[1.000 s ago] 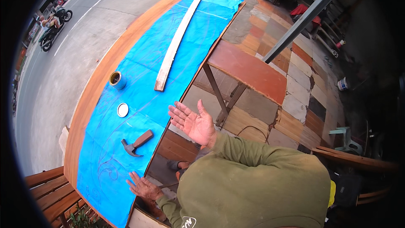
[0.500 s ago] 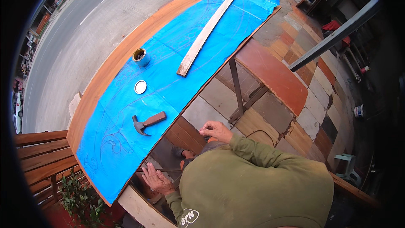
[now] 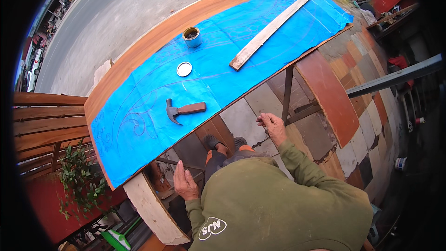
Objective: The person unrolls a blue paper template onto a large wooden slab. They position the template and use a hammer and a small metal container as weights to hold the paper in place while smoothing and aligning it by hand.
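My left hand (image 3: 186, 184) is raised beside the near edge of the table, fingers stretched out, holding nothing. My right hand (image 3: 273, 128) hovers off the same edge, further right, with thumb and fingertips drawn together; whatever is between them, if anything, is too small to make out. On the wooden tabletop (image 3: 139, 51) lies a blue sheet (image 3: 158, 132) with curling drawn lines. A claw hammer (image 3: 186, 108) rests on it, the object nearest my hands. Beyond it sit a round white lid (image 3: 184, 69), an open tin can (image 3: 192, 37) and a long wooden slat (image 3: 274, 29).
A slatted wooden bench (image 3: 49, 121) and a leafy plant (image 3: 81, 181) stand at left, with a green broom (image 3: 116, 240) below. To the right are a reddish-brown board (image 3: 332, 97) and a metal post (image 3: 395, 76). Patchwork tiles cover the floor; a road runs past the far side.
My view has shifted, so the table appears further right and higher. My right hand has moved outward, away from my body. My left hand stays near the edge, fingers now pointing more upward.
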The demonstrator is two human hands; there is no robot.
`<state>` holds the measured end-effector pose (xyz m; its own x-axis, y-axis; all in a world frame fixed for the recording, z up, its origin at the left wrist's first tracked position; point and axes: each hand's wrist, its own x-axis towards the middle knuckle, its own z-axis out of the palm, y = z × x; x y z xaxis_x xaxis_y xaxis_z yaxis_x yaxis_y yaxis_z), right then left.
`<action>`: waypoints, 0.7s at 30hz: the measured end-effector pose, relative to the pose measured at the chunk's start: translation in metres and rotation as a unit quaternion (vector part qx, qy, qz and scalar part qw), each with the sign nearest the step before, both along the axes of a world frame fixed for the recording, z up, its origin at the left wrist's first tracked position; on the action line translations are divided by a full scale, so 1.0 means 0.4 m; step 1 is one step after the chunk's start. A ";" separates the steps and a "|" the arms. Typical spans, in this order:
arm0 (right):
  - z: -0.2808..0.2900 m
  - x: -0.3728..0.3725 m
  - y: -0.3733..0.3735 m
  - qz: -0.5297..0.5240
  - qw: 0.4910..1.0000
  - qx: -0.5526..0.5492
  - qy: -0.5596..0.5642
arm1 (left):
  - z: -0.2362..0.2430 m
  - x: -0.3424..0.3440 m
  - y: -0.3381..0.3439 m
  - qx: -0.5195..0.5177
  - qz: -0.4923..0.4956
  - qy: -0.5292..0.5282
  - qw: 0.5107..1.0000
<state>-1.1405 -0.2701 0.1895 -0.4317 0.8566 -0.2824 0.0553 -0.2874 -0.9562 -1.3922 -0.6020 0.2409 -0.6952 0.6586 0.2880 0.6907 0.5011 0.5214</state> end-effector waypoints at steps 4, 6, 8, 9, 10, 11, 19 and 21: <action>0.052 -0.049 0.058 -0.032 0.997 0.059 0.037 | 0.061 -0.075 0.045 0.057 0.014 0.072 0.996; 0.083 -0.081 0.071 -0.046 0.996 0.068 0.029 | 0.077 -0.125 0.076 0.082 0.055 0.086 0.991; 0.124 -0.115 0.088 -0.059 0.994 0.089 0.027 | 0.080 -0.183 0.111 0.082 0.058 0.094 0.991; 0.147 -0.133 0.093 -0.057 0.994 0.091 0.033 | 0.079 -0.211 0.127 0.080 0.067 0.094 0.990; 0.174 -0.153 0.101 -0.058 0.994 0.087 0.032 | 0.076 -0.238 0.143 0.075 0.061 0.106 0.990; 0.204 -0.176 0.120 -0.060 0.993 0.098 0.034 | 0.071 -0.261 0.157 0.077 0.054 0.107 0.990; 0.448 -0.344 0.278 0.010 0.991 0.039 0.131 | 0.016 -0.351 0.208 0.008 -0.020 0.066 0.998; 0.457 -0.354 0.264 -0.001 0.995 0.027 0.100 | 0.005 -0.347 0.209 -0.055 -0.014 0.058 0.997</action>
